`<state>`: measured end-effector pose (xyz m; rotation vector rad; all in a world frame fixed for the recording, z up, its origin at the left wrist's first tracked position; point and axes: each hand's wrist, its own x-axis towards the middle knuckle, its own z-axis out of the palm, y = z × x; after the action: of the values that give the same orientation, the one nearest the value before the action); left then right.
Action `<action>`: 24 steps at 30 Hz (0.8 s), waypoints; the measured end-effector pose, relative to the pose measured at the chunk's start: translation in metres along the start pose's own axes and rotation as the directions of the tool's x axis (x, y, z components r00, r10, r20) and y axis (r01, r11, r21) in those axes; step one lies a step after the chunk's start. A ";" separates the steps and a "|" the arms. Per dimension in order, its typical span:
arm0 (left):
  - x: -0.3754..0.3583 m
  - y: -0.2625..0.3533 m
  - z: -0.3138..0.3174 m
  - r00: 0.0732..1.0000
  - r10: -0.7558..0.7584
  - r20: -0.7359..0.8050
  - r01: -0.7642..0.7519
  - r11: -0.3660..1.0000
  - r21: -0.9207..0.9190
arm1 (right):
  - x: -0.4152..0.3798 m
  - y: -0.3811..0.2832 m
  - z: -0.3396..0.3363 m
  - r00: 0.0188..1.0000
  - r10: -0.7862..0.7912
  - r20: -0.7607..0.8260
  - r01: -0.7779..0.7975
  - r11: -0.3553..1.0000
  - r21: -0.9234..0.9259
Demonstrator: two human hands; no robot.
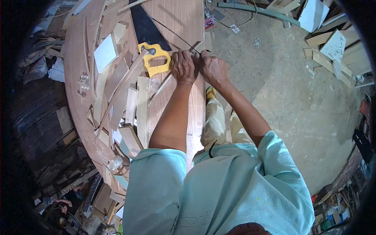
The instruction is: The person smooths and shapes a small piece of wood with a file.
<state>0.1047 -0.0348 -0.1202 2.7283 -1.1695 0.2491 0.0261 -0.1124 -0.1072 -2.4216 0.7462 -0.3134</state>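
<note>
My left hand [183, 67] is closed at the table's right edge, fingers curled, just right of the saw's handle. What lies under its fingers is hidden. My right hand [214, 69] is closed beside it, fingertips pressed together over the edge. A thin dark strip [174, 33] slants across the wooden tabletop [178, 117] and ends at the right fingertips; its end is covered by them. A handsaw [158, 62] with a yellow handle and dark blade lies left of my hands, its handle close to the left knuckles.
Wood offcuts [131, 105] are heaped on the table's left side, with a white panel piece [105, 53] among them. To the right, more boards [331, 64] lie on the concrete floor [282, 105]. A green strip [258, 11] and a cable lie at the top.
</note>
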 end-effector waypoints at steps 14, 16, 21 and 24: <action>0.001 -0.001 0.005 1.000 -0.006 -0.011 0.006 1.000 0.025 | 0.005 -0.004 0.000 0.999 -0.003 0.054 0.003 1.000 -0.015; -0.001 -0.002 0.006 1.000 -0.005 -0.013 0.005 1.000 0.025 | 0.002 -0.006 0.000 0.999 -0.013 0.048 0.012 1.000 0.019; 0.000 0.002 -0.002 0.999 -0.013 0.033 0.014 1.000 -0.018 | -0.045 0.013 -0.005 0.994 0.046 0.101 -0.044 0.999 -0.022; 0.000 0.000 0.002 1.000 0.004 -0.028 -0.006 0.997 -0.072 | -0.066 0.016 -0.018 0.985 0.098 0.142 -0.092 0.994 -0.051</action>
<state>0.1043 -0.0353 -0.1223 2.6520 -1.1545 0.2408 -0.0415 -0.0936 -0.1058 -2.4100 0.8079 -0.0833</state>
